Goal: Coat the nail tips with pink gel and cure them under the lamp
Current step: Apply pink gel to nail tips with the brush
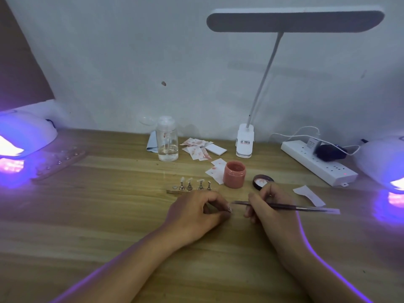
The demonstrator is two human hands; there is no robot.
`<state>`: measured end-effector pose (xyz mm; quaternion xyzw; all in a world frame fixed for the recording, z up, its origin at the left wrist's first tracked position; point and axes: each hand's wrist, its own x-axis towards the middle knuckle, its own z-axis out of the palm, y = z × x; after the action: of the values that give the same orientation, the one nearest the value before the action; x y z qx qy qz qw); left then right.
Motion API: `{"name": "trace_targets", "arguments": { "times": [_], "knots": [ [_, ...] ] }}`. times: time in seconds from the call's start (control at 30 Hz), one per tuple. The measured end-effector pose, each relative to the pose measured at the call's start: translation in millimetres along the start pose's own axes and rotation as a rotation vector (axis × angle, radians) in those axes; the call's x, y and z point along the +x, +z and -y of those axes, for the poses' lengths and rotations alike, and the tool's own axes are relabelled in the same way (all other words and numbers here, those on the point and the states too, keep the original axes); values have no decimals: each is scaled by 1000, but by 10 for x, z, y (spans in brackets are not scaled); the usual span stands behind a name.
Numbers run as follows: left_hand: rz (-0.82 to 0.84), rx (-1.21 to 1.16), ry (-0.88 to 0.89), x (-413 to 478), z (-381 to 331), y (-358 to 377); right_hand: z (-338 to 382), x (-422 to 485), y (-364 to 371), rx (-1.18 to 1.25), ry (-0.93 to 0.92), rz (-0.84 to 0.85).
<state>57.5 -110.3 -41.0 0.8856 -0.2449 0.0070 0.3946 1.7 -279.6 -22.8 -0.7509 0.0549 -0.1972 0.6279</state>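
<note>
Head view, looking down at a wooden counter (91, 215) set against a pale wall. Near the middle of the counter, the left hand (194, 215) is curled, pinching a small clear nail tip (229, 209) between thumb and fingers. The right hand (269, 206) grips a slim dark-handled gel brush (284, 207), its bristle end pointing left and almost touching the nail tip.

Just behind the hands, a small wooden stand (190, 189) carries four more nail tips on metal pegs. To its right stands an open jar of pink gel (234, 174), with its dark round lid (262, 181) lying beside it.

At the counter's left edge a white curing lamp (24, 136) glows violet, with a second wooden holder (59, 164) in front of it. Another glowing curing lamp (384, 165) sits at the right edge.
</note>
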Motion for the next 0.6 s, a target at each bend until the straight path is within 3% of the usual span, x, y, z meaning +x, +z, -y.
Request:
{"name": "trace_targets", "arguments": {
  "times": [0.37, 0.5, 0.6],
  "knots": [
    [-5, 14, 3, 10, -1, -3, -12, 5, 14, -6, -9, -1],
    [1, -3, 2, -3, -9, -13, -14, 21, -33, 138, -20, -119],
    [6, -27, -7, -2, -6, -22, -8, 31, -50, 201, -44, -118]
  ]
}}
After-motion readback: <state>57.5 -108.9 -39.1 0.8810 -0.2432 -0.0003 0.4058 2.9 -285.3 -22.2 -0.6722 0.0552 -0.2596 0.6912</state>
